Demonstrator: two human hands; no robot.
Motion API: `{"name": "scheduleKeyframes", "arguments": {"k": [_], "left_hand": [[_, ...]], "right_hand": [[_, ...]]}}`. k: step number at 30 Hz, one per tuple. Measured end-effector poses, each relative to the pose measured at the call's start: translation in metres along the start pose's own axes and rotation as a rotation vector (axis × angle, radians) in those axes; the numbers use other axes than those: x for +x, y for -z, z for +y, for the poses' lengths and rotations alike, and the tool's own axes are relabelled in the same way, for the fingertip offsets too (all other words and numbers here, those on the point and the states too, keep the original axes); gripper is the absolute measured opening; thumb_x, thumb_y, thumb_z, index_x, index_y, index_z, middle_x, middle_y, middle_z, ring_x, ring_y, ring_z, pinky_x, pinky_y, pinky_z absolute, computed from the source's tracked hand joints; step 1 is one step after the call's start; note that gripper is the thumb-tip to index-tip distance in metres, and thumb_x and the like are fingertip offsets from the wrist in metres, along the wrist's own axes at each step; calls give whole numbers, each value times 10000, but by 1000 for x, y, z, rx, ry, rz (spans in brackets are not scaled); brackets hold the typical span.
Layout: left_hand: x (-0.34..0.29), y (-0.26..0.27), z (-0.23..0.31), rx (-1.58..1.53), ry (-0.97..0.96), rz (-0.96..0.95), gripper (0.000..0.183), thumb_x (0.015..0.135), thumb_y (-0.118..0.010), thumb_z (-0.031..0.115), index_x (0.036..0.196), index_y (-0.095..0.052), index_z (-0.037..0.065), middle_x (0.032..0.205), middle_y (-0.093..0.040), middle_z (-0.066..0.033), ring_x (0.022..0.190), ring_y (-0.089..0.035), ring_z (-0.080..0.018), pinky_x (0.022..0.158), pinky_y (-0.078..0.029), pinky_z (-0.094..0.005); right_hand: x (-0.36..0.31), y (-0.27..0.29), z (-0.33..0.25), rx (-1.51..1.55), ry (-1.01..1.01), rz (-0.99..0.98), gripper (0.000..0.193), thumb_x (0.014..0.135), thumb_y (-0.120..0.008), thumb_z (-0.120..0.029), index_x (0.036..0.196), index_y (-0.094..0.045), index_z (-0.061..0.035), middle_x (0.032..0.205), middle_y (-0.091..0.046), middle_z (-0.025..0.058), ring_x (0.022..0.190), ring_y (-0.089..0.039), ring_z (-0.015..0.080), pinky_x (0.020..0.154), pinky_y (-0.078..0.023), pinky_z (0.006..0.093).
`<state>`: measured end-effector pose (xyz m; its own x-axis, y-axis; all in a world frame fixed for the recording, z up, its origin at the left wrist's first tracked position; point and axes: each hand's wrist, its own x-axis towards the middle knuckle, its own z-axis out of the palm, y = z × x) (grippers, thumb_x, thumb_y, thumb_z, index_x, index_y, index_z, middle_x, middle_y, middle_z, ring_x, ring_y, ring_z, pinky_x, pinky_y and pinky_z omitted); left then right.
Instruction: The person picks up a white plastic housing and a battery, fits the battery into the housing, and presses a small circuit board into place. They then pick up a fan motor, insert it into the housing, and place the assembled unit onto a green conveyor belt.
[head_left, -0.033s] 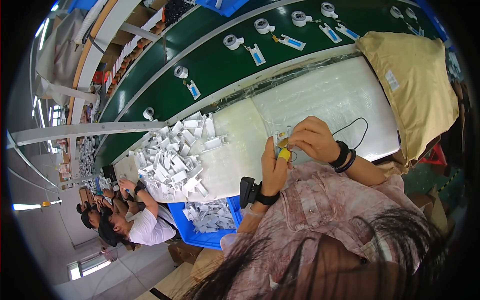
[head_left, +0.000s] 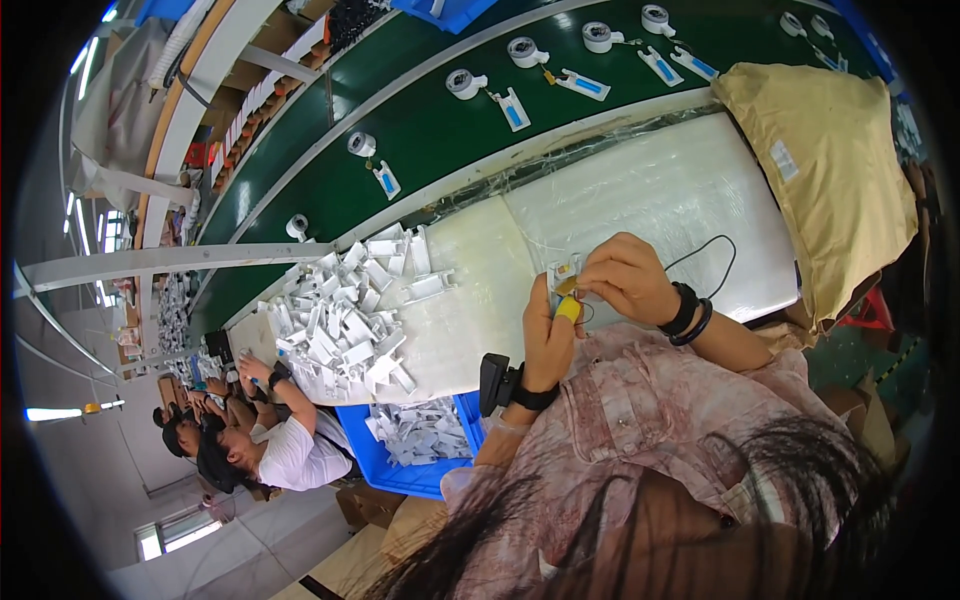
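Over the near side of the wrapped work surface, my left hand [head_left: 546, 338] is closed round a small white plastic housing [head_left: 556, 272], partly hidden by the fingers. A yellow cover [head_left: 569, 308] wraps my left thumb. A small yellow-brown piece [head_left: 566, 286] shows at the housing, by the fingertips. My right hand [head_left: 627, 278] pinches at the housing's right side. What lies between those fingertips is too small to make out. Just below them a thin dark wire loops. To the left lies a heap of white plastic housings [head_left: 345, 320].
Beyond the surface runs a green conveyor [head_left: 420, 150] carrying round white heads [head_left: 465, 84] wired to white housings with blue strips [head_left: 514, 110]. A blue bin [head_left: 362, 452] of white parts stands below the left edge. A brown paper sack [head_left: 835, 190] is at right. Co-workers [head_left: 300, 455] sit far left.
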<state>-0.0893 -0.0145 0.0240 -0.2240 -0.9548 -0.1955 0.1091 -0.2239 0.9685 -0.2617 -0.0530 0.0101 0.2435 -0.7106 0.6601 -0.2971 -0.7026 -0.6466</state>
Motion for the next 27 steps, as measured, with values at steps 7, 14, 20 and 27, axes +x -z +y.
{"name": "scheduleKeyframes", "arguments": {"k": [7, 14, 20, 27], "left_hand": [[-2, -6, -3, 38, -89, -25, 365, 962, -442, 92, 1315, -408, 7, 956, -559, -53, 698, -500, -78, 540, -462, -225], [-1, -9, -8, 30, -78, 15, 356, 1013, -407, 133, 1354, -393, 30, 969, -569, -53, 701, -502, -79, 526, -468, -215], [-2, -11, -10, 59, -102, 87, 326, 1015, -416, 153, 1309, -444, 16, 922, -591, -59, 672, -508, -75, 500, -468, -220], [1, -22, -3, 23, -101, 146, 250, 987, -489, 147, 1188, -540, 8, 801, -564, -1, 604, -465, -39, 489, -380, -181]], "right_hand": [[1, 7, -7, -13, -88, 6, 156, 705, -739, -33, 835, -665, -77, 824, -607, 51, 735, -568, 239, 634, -438, 335], [1, 7, -5, -10, -79, 3, 178, 695, -735, -15, 847, -665, -79, 821, -608, 52, 736, -569, 239, 631, -435, 332], [0, 5, -6, -19, -71, 5, 196, 679, -738, -4, 845, -663, -74, 818, -605, 52, 730, -569, 239, 625, -435, 332], [4, 13, -6, 1, -79, -7, 203, 678, -737, 3, 851, -661, -70, 819, -602, 56, 733, -569, 243, 633, -440, 340]]}}
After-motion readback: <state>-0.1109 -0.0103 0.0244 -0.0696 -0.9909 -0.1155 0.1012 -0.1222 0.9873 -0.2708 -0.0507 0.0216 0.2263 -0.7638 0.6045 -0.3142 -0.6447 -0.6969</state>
